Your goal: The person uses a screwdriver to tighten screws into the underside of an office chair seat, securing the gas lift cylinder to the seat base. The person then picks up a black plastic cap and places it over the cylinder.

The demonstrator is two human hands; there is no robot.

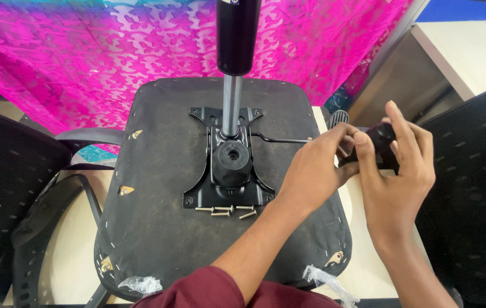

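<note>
Right now both my hands are off the right edge of the upturned seat (163,228), working on a small black knob (381,136). My right hand (394,171) wraps it from the far side, fingers curled over its top, so that grip is closed on the knob. My left hand (317,171) reaches across the seat and pinches with thumb and fingertips right beside the knob, at the end of the thin black lever (280,138); I cannot tell whether those fingers touch the knob itself or only the lever's tip.

The lever runs from there back to the black metal plate (228,165) in the middle of the seat. The plate lies flat on the seat's underside, and the chrome post (231,105) with its black sleeve rises from the plate's upper part, toward the pink patterned cloth (83,51) beyond the seat.

As for progress, I judge it early to middling: the plate is in position, but several loose screws (226,211) lie in a little row just below the plate's near edge, not yet driven. The knob is at the lever's end but I cannot say it is seated. A black armrest (83,140) lies left of the seat, unattached.
</note>
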